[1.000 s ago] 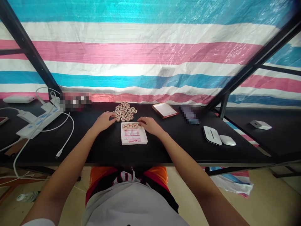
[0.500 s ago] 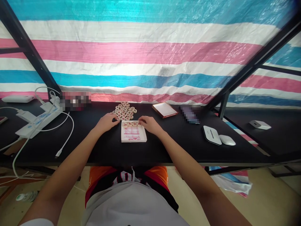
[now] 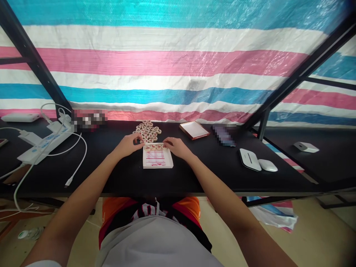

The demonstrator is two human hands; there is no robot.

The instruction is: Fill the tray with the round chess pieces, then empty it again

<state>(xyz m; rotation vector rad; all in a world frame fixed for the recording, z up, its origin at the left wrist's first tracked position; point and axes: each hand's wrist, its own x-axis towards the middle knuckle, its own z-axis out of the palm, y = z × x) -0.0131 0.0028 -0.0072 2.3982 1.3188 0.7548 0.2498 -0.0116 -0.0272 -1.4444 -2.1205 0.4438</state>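
Observation:
A small white board [image 3: 157, 161] with red grid lines lies on the black table [image 3: 116, 174] in front of me. A few round wooden chess pieces [image 3: 155, 147] stand in a row along its far edge. Behind it lies a loose pile of several more pieces [image 3: 148, 130]. My left hand [image 3: 128, 144] is at the board's far left corner, fingers pinched together near the pile; what they hold is too small to name. My right hand [image 3: 176, 145] rests at the far right corner, fingers curled on the rightmost piece of the row.
A white power strip [image 3: 46, 142] with cables lies at the left. A shallow red-rimmed box lid [image 3: 194, 130] sits right of the pile. Two white devices [image 3: 258, 161] lie further right. A striped tarp hangs behind, with black frame bars at both sides.
My left hand has drawn back from the pile toward the board's far left corner, fingers closing into a pinch. My right hand has hardly moved.

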